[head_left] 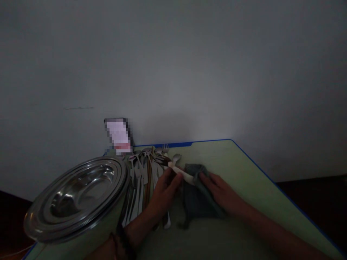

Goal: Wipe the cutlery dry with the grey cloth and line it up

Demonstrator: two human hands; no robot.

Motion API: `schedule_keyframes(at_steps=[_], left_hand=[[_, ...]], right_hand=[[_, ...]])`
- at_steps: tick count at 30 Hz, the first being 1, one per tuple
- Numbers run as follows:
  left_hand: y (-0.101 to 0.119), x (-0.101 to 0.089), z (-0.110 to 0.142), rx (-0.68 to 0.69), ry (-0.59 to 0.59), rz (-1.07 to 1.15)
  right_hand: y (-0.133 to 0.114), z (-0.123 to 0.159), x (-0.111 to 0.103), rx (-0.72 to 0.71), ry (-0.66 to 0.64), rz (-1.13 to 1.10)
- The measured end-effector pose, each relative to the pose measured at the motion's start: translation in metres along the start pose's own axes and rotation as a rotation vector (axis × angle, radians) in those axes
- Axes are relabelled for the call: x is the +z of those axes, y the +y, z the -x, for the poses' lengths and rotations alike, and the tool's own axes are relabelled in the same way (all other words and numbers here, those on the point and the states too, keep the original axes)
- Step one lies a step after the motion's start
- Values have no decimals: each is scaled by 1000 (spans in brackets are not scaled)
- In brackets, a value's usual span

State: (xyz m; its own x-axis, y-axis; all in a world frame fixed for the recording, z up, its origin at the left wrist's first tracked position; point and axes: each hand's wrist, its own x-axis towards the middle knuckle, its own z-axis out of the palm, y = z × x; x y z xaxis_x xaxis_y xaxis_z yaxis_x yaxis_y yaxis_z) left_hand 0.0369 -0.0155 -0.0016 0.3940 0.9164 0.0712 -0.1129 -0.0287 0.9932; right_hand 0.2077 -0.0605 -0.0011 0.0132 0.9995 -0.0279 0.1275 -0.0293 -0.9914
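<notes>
Pale-handled fork (187,176) between both hands, cloth (199,204) at handle end

Left hand (166,186) pinches fork near its neck; right hand (218,189) grasps the cloth, bunched around the handle end. Fork is above the table (230,155), beside the cutlery row (139,191). Risks: fork could drop if the left pinch loosens under a cloth tug; tines, blurred, could knock nearby cutlery. Table pale green, blue edge. Stacked metal dishes (84,191) at left. Phone (119,133), screen pixelated, leans near plain grey wall (173,72). Dim room.
</notes>
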Motion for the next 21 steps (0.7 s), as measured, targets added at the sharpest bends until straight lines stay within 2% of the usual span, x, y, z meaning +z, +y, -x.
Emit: schedule_keyframes(at_steps=[3,5,7,10,15,17,21], left_hand=[[0,1,3,43,-37,77],[0,2,6,65,-97,61],[1,3,10,65,-138,-7],[3,4,15,48,-164,-164],[5,6,10,103,-77,-459],[5,6,7,60,-82,-501],[4,4,5,9,-128,-547]], right_hand=[[1,-9,-12,124,116,-510],[1,-14,-18,132,101,-816],[-1,-18,-20,129,62,-990],[-5,-18,-15,174,-44,-1108],[-6,-18,1,251,-285,-1170],[-2,-22,4,231,-318,-1168],[10,-32,8,188,-302,-1118]])
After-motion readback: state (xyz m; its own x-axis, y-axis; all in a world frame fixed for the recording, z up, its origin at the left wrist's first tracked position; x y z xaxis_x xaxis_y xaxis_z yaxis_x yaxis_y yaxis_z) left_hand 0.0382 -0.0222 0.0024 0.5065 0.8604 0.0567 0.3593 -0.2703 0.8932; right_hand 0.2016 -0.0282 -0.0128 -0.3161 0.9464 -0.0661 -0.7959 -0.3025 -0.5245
